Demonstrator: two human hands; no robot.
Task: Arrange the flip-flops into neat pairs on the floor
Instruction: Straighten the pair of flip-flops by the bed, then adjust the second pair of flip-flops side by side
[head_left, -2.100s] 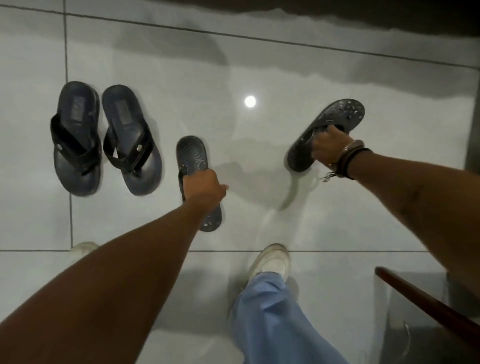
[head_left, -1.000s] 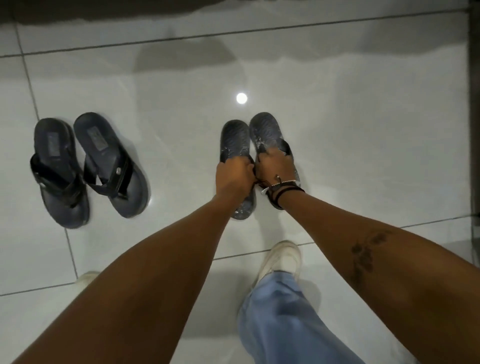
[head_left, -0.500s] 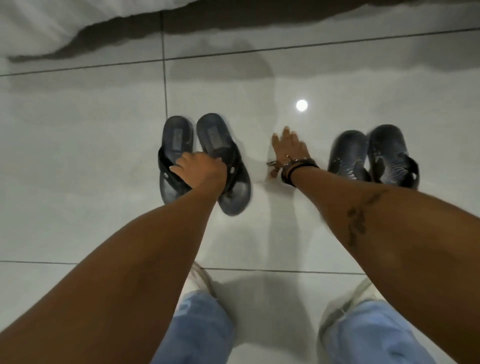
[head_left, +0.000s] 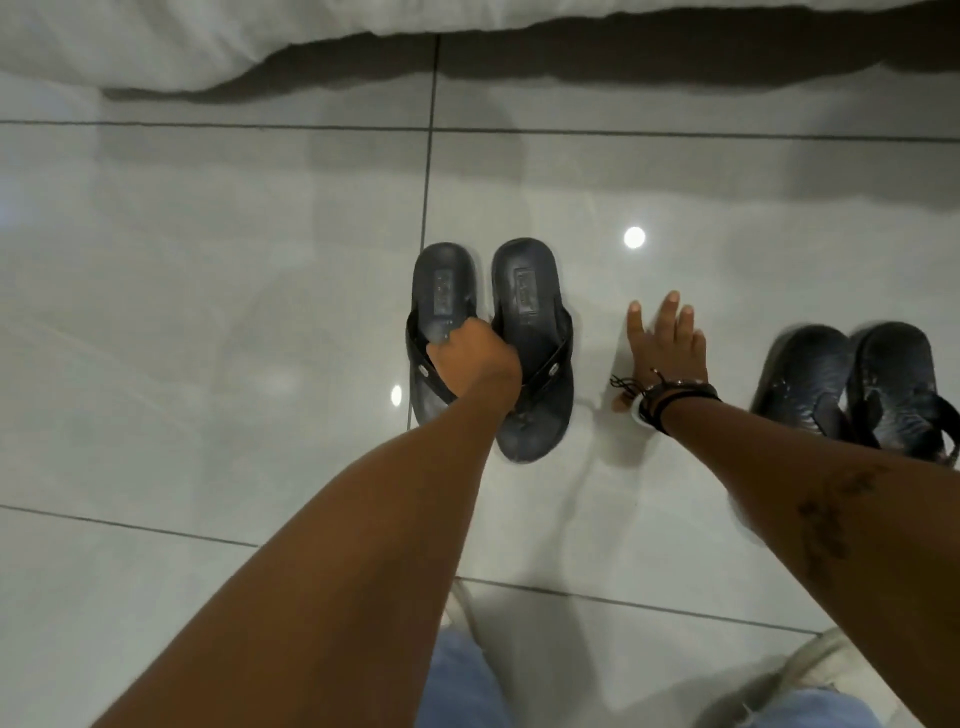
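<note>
Nearest to the camera are blue trouser legs (head_left: 462, 680) and a pale shoe (head_left: 826, 660), low in the view. Two bare arms reach away from there over the shiny tile floor (head_left: 208, 322).

The left hand (head_left: 475, 358) sits on the dark flip-flops with straps (head_left: 491, 348). Its fingers are curled shut around the straps where the two shoes meet, so it holds both at once. The left arm runs straight out to them, so this hand is the one on the job.

The right hand (head_left: 665, 353) is empty. It lies flat on the floor with its fingers spread wide, just to the right of that pair and not touching it. It looks like it props the person up. Bands (head_left: 670, 397) circle its wrist.

The two shoes in the left hand lie side by side and almost touch. Their long way points away from the person, heels far and toes near. The right shoe sits a little closer to the person than the left one, so a small push may still be needed to line them up.

Farther right, a second dark pair (head_left: 852, 384) sits close together, well apart from the first pair. Farthest off hangs a white cloth (head_left: 182, 36).
</note>
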